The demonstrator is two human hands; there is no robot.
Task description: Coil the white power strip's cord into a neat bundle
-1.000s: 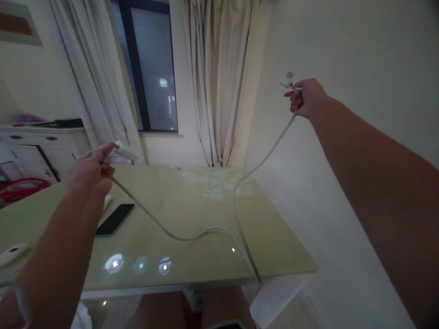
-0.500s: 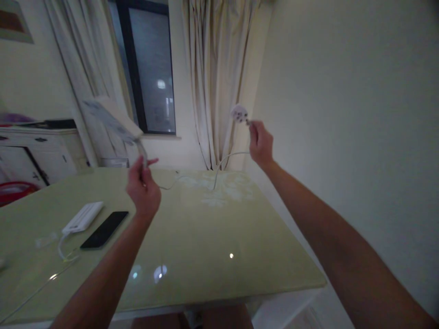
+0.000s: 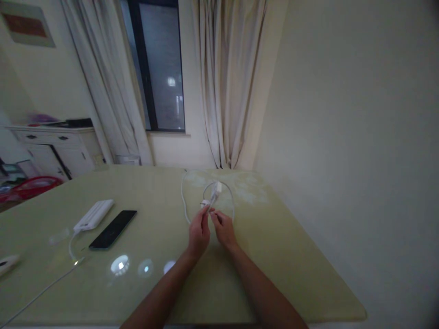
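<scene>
My left hand (image 3: pixel 199 232) and my right hand (image 3: pixel 223 228) are close together over the middle of the table, fingers pinched. Just beyond the fingertips a white power strip (image 3: pixel 216 188) points away from me, seen end-on and small. Its white plug (image 3: pixel 205 203) is beside the strip, above my left fingers. Both hands grip the white cord near the strip and plug; exactly how it runs between the fingers is hidden. A loop of the cord (image 3: pixel 183 194) curves on the table to the left, and another part bends round on the right.
On the left of the glossy table (image 3: pixel 284 274) lie a white power bank (image 3: pixel 94 214) with a cable (image 3: pixel 44 289) and a black phone (image 3: pixel 114 229). A white object (image 3: pixel 8 264) sits at the left edge. Curtains (image 3: pixel 229 82) and a wall (image 3: pixel 343 137) stand behind and to the right.
Both hands have come down and inward from wide apart in the air. The power strip and plug now sit side by side, and the cord between them has gathered into loops.
</scene>
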